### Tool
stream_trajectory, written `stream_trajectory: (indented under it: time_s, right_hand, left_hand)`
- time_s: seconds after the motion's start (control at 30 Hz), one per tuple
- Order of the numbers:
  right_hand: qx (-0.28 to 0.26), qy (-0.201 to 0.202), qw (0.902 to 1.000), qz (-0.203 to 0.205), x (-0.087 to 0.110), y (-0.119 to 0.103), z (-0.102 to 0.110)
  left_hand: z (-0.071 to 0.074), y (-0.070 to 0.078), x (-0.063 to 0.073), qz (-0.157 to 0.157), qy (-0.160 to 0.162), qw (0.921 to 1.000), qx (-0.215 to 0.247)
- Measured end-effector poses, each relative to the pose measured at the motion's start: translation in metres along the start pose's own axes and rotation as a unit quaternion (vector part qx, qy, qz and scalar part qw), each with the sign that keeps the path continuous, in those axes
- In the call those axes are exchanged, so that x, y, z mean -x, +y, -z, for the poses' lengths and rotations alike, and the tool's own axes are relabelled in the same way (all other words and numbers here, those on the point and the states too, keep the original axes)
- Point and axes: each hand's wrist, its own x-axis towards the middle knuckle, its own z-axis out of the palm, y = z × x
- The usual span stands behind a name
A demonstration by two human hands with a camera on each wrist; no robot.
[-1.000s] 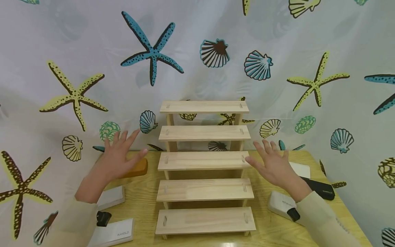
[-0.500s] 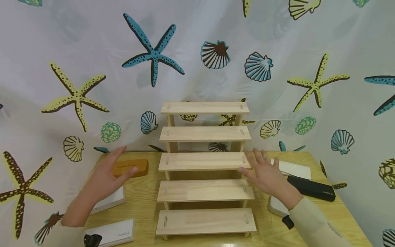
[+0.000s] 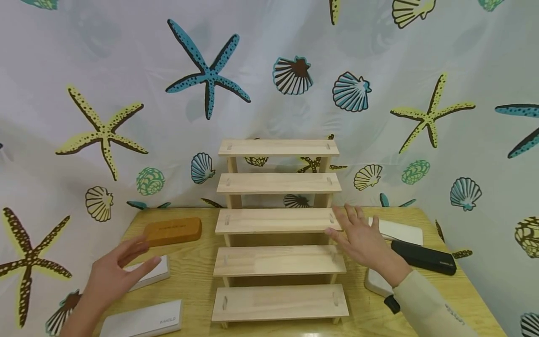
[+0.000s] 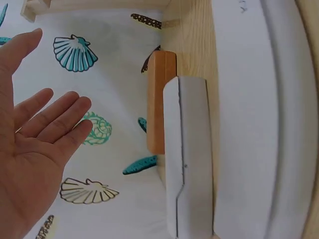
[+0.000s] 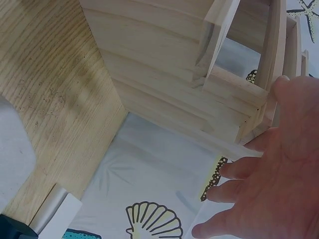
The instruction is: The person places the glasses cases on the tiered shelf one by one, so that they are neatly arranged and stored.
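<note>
A stepped wooden shelf rack with several tiers stands in the middle of the table. My right hand is at the right end of its middle tier, fingers spread and extended, thumb right at the tier's edge in the right wrist view. My left hand hovers over the table's left side, holding nothing, fingers loosely bent and thumb out. Just beyond it lies an orange glasses case. A white case is partly hidden behind the left hand, and another white case lies nearer the front.
To the right lie a white case, a black case and a further white case, partly covered by the right forearm. A curtain printed with starfish and shells hangs behind and beside the wooden table.
My left hand has come down and back toward the front left, uncovering the orange case. The right hand has moved slightly left and down to the middle tier's end, then stayed there.
</note>
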Motion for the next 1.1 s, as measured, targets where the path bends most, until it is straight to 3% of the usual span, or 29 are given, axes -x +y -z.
stream_trajectory:
  time_s: [0.13,0.3,0.53,0.67,0.77,0.83,0.93,1.0,1.1]
  right_hand:
    - [-0.003,0.001,1.0,-0.001,0.001,0.0,-0.001]
    - [-0.002,0.005,1.0,0.005,0.001,0.001,-0.001]
    - [-0.007,0.009,0.9999,0.008,0.0,0.002,-0.002]
    - [-0.013,0.007,0.9999,0.006,-0.001,0.002,-0.004]
    - [-0.009,0.009,0.9999,0.007,-0.001,0.002,-0.004]
    - [-0.005,0.01,0.9999,0.007,-0.001,0.002,-0.004]
    - [-0.004,0.012,0.9999,0.008,-0.001,0.002,-0.003]
    - [-0.005,0.011,0.9999,0.006,0.0,0.002,-0.003]
    - [-0.006,0.01,0.9999,0.009,0.0,0.003,-0.003]
  left_hand:
    - [0.004,-0.021,0.015,0.075,-0.032,0.9964,0.024]
    - [0.012,-0.046,0.03,0.201,-0.098,0.9732,0.051]
    - [0.007,-0.08,0.044,0.282,-0.129,0.9463,0.092]
    - [0.001,-0.099,0.048,0.311,-0.17,0.9269,0.124]
    - [0.0,-0.112,0.049,0.306,-0.209,0.9179,0.142]
    - [0.0,-0.122,0.05,0.297,-0.237,0.9076,0.178]
    - [0.0,-0.135,0.051,0.301,-0.249,0.8965,0.209]
    - [0.001,-0.144,0.052,0.306,-0.273,0.8769,0.251]
    - [-0.001,-0.151,0.057,0.314,-0.272,0.8706,0.264]
